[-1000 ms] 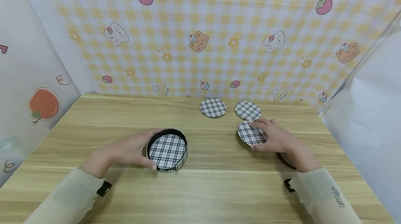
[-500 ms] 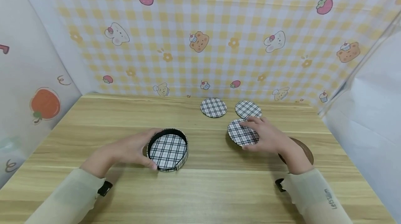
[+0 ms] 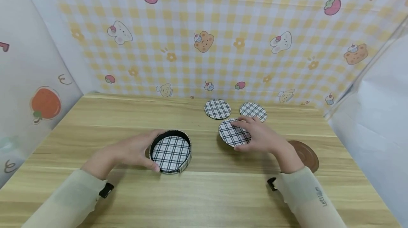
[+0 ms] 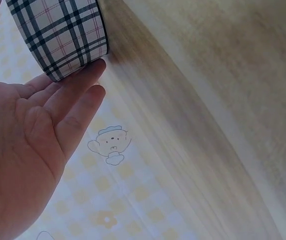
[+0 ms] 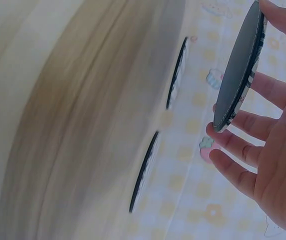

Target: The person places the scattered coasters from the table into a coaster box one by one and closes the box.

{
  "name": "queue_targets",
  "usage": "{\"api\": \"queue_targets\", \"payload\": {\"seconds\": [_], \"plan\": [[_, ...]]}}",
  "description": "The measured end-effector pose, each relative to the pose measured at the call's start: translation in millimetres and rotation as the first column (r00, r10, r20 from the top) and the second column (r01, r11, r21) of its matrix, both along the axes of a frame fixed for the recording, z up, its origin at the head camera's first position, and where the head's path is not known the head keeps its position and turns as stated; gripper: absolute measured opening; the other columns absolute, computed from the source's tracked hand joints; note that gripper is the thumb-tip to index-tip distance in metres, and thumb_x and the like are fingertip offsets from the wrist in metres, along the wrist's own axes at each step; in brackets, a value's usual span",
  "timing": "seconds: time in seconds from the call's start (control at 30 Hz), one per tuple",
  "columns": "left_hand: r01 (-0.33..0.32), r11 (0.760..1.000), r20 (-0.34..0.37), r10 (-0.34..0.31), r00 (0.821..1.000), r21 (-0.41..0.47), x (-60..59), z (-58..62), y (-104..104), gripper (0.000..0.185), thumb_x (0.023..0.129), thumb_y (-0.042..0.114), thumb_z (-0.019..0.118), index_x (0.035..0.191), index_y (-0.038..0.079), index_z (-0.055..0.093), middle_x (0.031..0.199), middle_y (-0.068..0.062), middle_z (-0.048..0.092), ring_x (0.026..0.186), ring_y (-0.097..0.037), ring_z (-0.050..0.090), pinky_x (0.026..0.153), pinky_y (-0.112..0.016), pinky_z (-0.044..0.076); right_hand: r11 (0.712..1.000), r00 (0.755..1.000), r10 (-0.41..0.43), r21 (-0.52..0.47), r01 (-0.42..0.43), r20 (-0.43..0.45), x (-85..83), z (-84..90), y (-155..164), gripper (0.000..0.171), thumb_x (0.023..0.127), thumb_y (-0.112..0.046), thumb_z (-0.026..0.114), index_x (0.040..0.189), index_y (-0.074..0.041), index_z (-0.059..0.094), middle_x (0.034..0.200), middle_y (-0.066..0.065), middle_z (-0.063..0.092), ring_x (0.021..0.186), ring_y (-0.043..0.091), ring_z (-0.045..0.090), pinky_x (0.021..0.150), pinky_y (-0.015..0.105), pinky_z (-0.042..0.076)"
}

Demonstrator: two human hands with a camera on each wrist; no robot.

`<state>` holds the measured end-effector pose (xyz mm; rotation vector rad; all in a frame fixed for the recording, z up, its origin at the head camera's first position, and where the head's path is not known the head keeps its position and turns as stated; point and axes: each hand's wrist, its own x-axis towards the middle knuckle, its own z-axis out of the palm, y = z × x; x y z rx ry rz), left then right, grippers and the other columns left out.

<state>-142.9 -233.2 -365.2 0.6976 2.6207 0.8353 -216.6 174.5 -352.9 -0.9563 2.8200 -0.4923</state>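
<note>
My left hand grips the left side of a round plaid coaster holder, thumb at the near rim and fingers behind it. The holder stands upright with a black inner wall and plaid at its bottom. In the left wrist view, fingertips touch the lower edge of its plaid wall. My right hand pinches a round plaid coaster by its edge, thumb on the near side. The right wrist view shows this coaster's dark underside, held off the table and tilted.
Two more plaid coasters, one on the left and one on the right, lie at the back of the wooden table. A brown round disc lies partly behind the right forearm. A yellow checked cloth hangs behind.
My right hand has carried the coaster leftward, closer to the holder, and more of the brown disc shows. The left hand and holder have stayed in place.
</note>
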Motion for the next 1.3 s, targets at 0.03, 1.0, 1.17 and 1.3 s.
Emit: {"api": "queue_targets", "payload": {"seconds": [0.03,1.0,1.17,1.3], "plan": [[0.0,1.0,0.0,0.0,1.0,-0.002,-0.2,-0.3,0.0,0.118,0.067,0.056,0.084,0.152,-0.001,0.026,0.151,-0.024,0.043,0.137,-0.045,0.042,0.112,-0.064,0.035,1.0,1.0,0.004,-0.005,-0.004,0.006,0.0,0.3,-3.0,0.079,0.076,-0.047,0.08,0.144,-0.018,0.053,0.154,0.018,0.041,0.139,0.045,0.034,0.106,0.065,0.04],[0.01,1.0,-0.016,-0.01,1.0,-0.001,-0.1,-0.9,-0.4,0.119,0.068,0.057,0.083,0.152,-0.003,0.025,0.152,-0.025,0.041,0.137,-0.045,0.042,0.112,-0.063,0.035,0.971,0.971,0.238,0.019,-0.238,-0.011,14.0,8.1,-99.6,0.082,0.076,-0.053,0.077,0.146,-0.021,0.05,0.153,0.013,0.042,0.13,0.033,0.043,0.106,0.051,0.046],[0.032,0.999,-0.035,-0.032,0.999,0.009,-1.6,-2.1,-0.8,0.117,0.068,0.057,0.083,0.151,-0.004,0.026,0.15,-0.024,0.044,0.135,-0.044,0.046,0.111,-0.062,0.038,0.962,0.962,0.274,0.017,-0.273,-0.022,19.5,9.4,-116.2,0.081,0.076,-0.053,0.077,0.146,-0.022,0.05,0.154,0.012,0.042,0.131,0.029,0.043,0.106,0.046,0.047],[0.043,0.999,-0.038,-0.042,0.998,0.021,-2.6,-2.6,-0.9,0.116,0.069,0.056,0.084,0.151,-0.003,0.027,0.149,-0.023,0.045,0.134,-0.042,0.047,0.11,-0.062,0.039,0.953,0.953,0.302,0.018,-0.302,-0.019,23.4,8.9,-128.1,0.081,0.076,-0.052,0.077,0.146,-0.022,0.05,0.155,0.011,0.041,0.13,0.028,0.043,0.105,0.044,0.048]]}}
